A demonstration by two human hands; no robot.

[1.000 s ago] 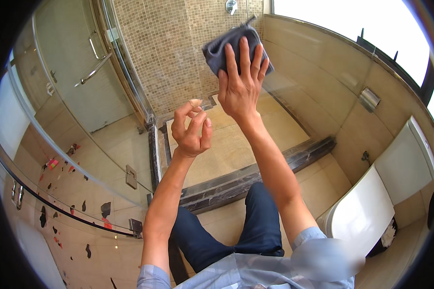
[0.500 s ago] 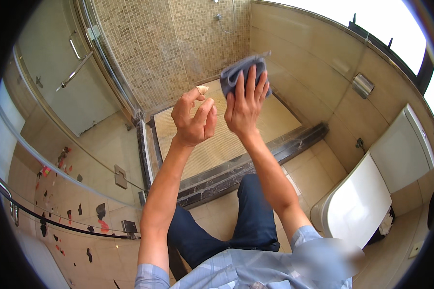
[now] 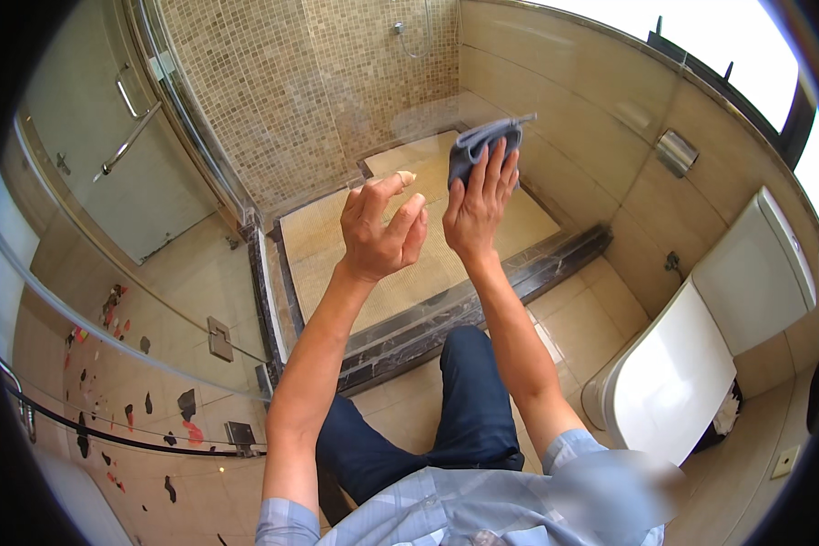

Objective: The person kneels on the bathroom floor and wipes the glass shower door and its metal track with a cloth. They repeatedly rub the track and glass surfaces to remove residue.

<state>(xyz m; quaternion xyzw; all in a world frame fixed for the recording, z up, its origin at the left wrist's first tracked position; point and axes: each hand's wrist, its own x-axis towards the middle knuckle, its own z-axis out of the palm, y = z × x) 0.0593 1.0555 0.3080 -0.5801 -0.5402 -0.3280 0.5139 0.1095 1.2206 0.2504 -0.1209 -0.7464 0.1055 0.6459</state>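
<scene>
A folded blue-grey cloth (image 3: 465, 160) lies under the fingers of my right hand (image 3: 474, 216), which holds it flat up against what looks like a clear glass panel (image 3: 409, 118) in front of me. Its upper edge sticks out past my fingertips. To the left, my left hand (image 3: 377, 229) is raised at about the same height, its fingers half curled and a gap between index finger and thumb. A beige wrap (image 3: 407, 176) covers the tip of one finger. Nothing shows in that hand.
Beyond the glass is a shower floor (image 3: 337, 246) with a dark marble curb (image 3: 400, 341). A toilet (image 3: 669, 373) stands at my right, below a metal paper holder (image 3: 676, 152). At left are a glass door's hinge (image 3: 219, 338) and a door with a metal handle (image 3: 132, 141).
My right hand and the cloth have shifted right and slightly down. My left hand has also moved a little right and down. The view has tilted slightly.
</scene>
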